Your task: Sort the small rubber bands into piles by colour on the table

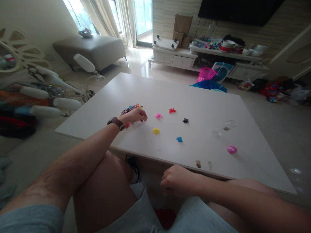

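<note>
My left hand [137,115], with a brown watch on the wrist, is at the right side of a mixed pile of small colourful pieces [131,108]. Its fingers are bent together in a pinch; whatever is between them is too small to make out. Right of it lie small heaps of pink [158,116], red [172,110], yellow [155,131], black [185,120] and blue [179,139] pieces that look like little rubber bands. Curled into a fist, my right hand [178,180] rests low over my lap, by the table's front edge, with nothing visible in it.
On the white table [204,106] are a clear plastic bottle [225,128] lying on its side, a pink round object [231,149], a minion figure [198,163] and a small clear piece [210,165]. A white lamp [65,85] stands beyond the left edge, a pink basket [206,74] behind the table.
</note>
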A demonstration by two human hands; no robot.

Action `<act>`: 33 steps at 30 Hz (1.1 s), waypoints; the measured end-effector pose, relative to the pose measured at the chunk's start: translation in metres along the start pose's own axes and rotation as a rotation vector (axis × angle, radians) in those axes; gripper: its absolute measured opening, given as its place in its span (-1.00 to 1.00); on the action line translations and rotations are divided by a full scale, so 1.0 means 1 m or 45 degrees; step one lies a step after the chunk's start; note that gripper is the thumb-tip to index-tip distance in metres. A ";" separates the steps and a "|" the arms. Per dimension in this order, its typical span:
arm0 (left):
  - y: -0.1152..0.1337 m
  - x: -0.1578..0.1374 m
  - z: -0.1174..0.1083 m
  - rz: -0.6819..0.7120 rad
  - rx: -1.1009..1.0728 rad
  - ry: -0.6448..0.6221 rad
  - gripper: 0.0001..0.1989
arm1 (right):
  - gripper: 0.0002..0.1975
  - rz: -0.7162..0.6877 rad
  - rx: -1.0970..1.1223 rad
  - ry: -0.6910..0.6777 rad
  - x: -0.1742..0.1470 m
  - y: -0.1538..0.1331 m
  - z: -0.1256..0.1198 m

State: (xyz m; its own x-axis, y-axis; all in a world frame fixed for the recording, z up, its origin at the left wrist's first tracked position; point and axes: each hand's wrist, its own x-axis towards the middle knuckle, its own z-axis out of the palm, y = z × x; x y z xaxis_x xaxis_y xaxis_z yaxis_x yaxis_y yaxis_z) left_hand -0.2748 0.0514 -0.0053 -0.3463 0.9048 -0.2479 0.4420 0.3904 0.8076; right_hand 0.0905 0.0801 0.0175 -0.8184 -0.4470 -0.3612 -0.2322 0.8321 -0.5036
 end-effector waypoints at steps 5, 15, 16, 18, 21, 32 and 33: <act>-0.001 0.002 0.001 0.011 0.003 -0.013 -0.81 | -0.85 -0.066 0.320 0.143 -0.003 0.003 -0.006; 0.009 -0.001 0.005 0.020 0.094 -0.035 -0.84 | -0.56 0.153 1.868 0.479 0.004 0.010 -0.021; 0.009 0.000 0.005 0.020 0.106 -0.040 -0.84 | -0.55 0.156 1.896 0.484 0.004 0.009 -0.022; 0.008 0.001 0.005 0.014 0.126 -0.042 -0.84 | -0.54 0.184 1.931 0.506 0.003 0.010 -0.022; 0.006 0.002 0.006 0.016 0.138 -0.044 -0.85 | -0.53 0.295 1.923 0.524 0.002 0.011 -0.020; 0.003 0.006 0.007 0.074 0.148 -0.074 -0.82 | -0.60 -0.031 1.956 0.797 -0.028 -0.022 -0.050; 0.004 0.006 0.007 0.077 0.154 -0.076 -0.81 | -0.64 -0.101 1.955 0.811 -0.034 -0.026 -0.054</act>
State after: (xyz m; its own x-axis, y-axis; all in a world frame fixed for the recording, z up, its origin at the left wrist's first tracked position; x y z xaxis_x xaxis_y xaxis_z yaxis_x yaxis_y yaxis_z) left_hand -0.2692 0.0594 -0.0077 -0.2678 0.9344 -0.2348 0.5585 0.3491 0.7524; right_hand 0.0956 0.0911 0.0855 -0.9895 0.0481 -0.1362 0.1022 -0.4332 -0.8955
